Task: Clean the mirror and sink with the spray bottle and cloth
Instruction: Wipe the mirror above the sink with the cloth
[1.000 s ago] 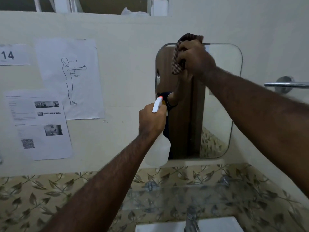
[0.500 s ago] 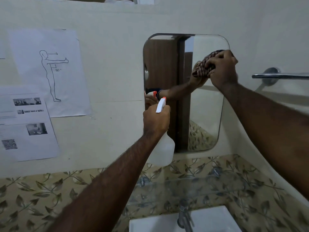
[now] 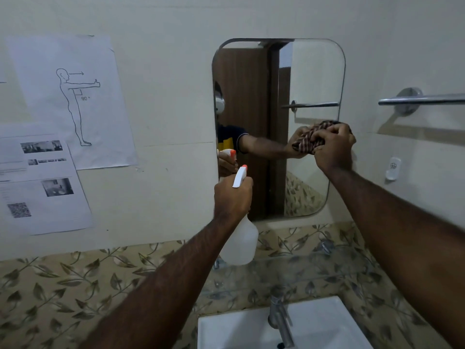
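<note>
A rounded wall mirror [image 3: 314, 79] hangs above a white sink [image 3: 324, 326]. My right hand [image 3: 333, 147] presses a bunched checked cloth [image 3: 308, 142] against the mirror's right edge, at mid-height. My left hand [image 3: 232, 197] grips the neck of a translucent white spray bottle [image 3: 240, 244], held upright in front of the mirror's lower left corner. Its white trigger head with an orange nozzle tip points toward the glass. The mirror reflects both hands, the bottle and the cloth.
A chrome tap [image 3: 280, 321] stands at the sink's back. A glass shelf [image 3: 297, 270] runs below the mirror, over leaf-patterned tiles. A metal towel bar [image 3: 422, 99] juts from the right wall. Paper sheets [image 3: 73, 96] are stuck to the wall at left.
My right hand has wiped the cloth from the mirror's top edge across to the right and down to mid-height. The left hand stays raised with the bottle by the mirror's lower left.
</note>
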